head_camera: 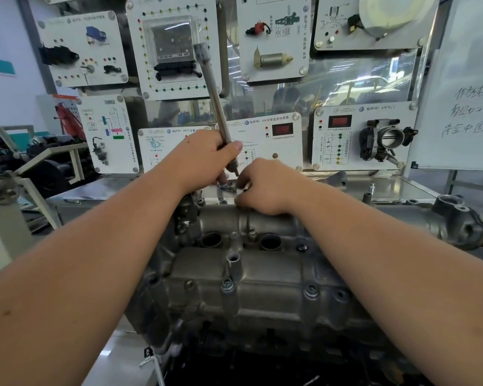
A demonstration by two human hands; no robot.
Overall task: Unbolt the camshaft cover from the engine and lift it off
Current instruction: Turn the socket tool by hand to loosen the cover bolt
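The grey cast camshaft cover (pixel 262 274) lies across the engine in front of me, with bolts (pixel 227 285) (pixel 310 291) along its near side and two round plug wells (pixel 212 239). My left hand (pixel 204 160) grips a long metal wrench (pixel 211 79) that leans up and to the left, its lower tip near the cover's far edge. My right hand (pixel 265 188) sits at that far edge beside the tip, fingers curled and pinching something small that I cannot make out.
A display wall of white training panels (pixel 363 135) with sensors and a throttle body stands right behind the engine. A metal housing (pixel 457 221) juts out at the engine's right end. A whiteboard (pixel 469 107) is at the right, stands and parts at the left.
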